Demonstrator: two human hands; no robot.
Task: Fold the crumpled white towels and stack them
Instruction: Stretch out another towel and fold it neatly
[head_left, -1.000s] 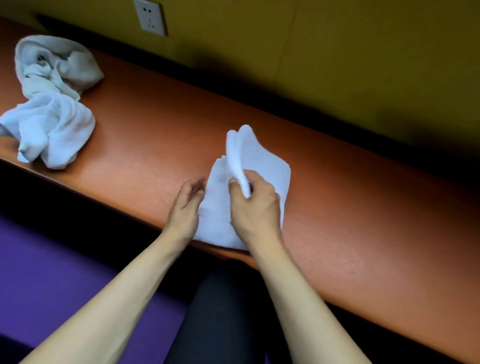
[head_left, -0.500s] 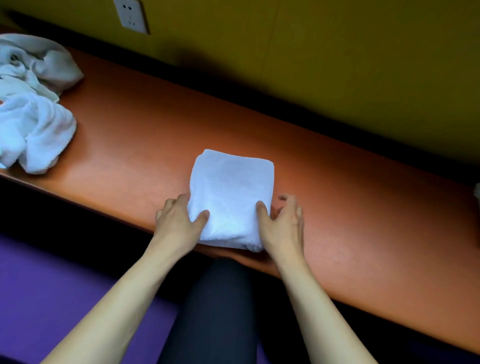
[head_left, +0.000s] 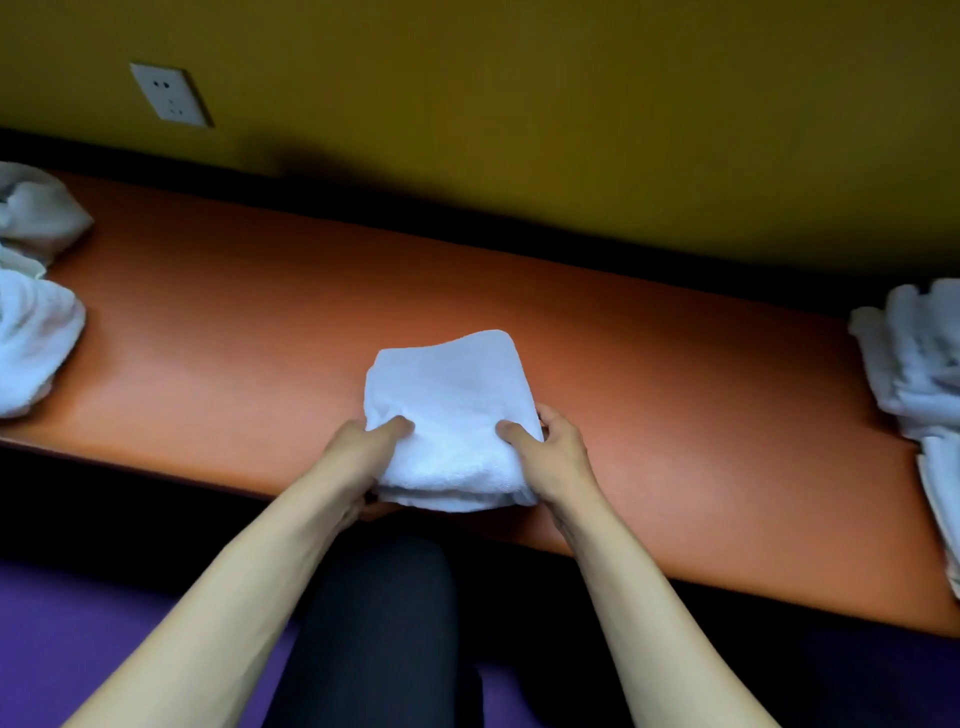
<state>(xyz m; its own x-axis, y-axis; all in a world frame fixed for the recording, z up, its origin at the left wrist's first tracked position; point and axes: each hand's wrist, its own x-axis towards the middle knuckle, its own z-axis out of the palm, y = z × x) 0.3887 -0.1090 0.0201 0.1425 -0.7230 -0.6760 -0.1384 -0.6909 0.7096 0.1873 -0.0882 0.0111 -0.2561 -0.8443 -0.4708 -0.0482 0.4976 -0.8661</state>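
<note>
One folded white towel, thick

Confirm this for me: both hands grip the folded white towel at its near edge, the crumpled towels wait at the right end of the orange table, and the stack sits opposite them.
One detail is wrong. In the head view the crumpled towels lie at the left end of the orange table, and the stack sits at the right. The rest holds: the left hand and right hand grip the folded white towel at its near edge.

Dim, soft-focus wide-angle view (edges bowed), deep shadow along the wall base.
</note>
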